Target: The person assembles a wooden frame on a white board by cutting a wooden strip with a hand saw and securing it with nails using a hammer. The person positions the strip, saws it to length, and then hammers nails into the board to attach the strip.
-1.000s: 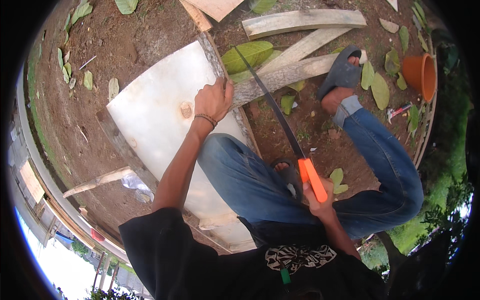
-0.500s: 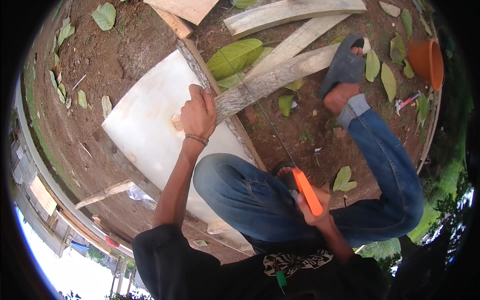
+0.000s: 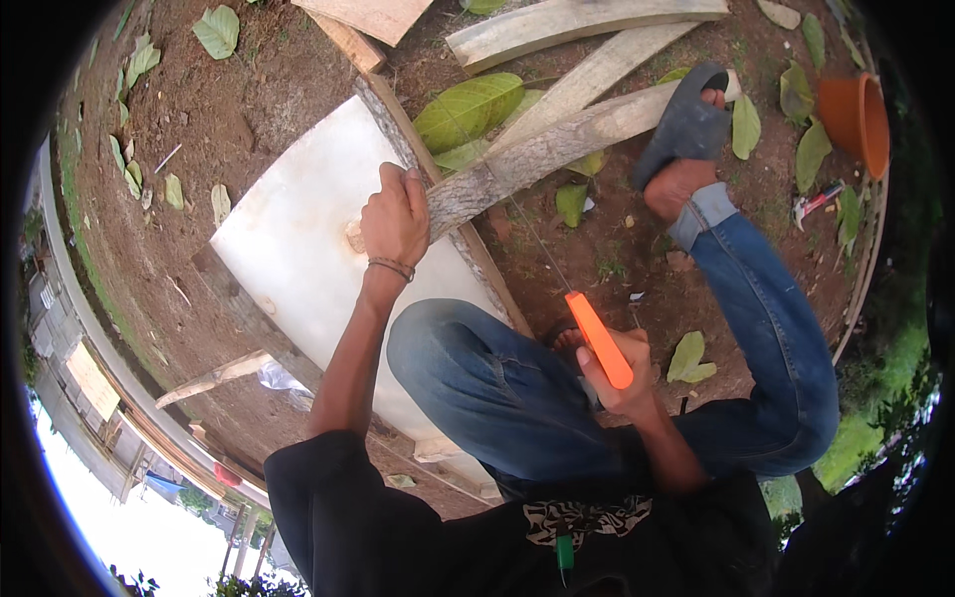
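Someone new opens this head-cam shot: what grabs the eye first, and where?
Probably the bright orange saw handle right of centre, in the right hand, its thin blade slanting up-left to the bark-covered plank. Next, the big white panel left of centre, with the left hand over its edge, at the plank's end. The terracotta-coloured pot at upper right also stands out against the brown soil.

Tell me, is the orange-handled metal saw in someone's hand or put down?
In hand: the right hand grips the saw's orange handle; its blade crosses the bark-edged wooden board.
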